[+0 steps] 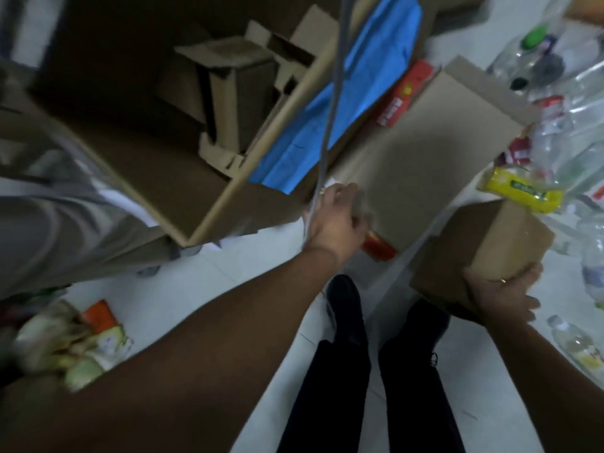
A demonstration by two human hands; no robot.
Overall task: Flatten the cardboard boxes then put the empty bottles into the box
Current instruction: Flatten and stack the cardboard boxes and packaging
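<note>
Over the white floor [228, 289], the left hand [336, 220] seemingly grips a long carton [425, 152] by its near edge, while the right hand [503, 295] clasps a small box [490, 243].

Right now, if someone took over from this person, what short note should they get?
Left hand grips the near end of the long cardboard box lying on the floor.
Right hand holds the small cardboard box, not flattened.
The big open box at left holds cardboard scraps.
Empty plastic bottles lie heaped at right, none seen in a box.
To do: flattening, then loading the bottles.
</note>
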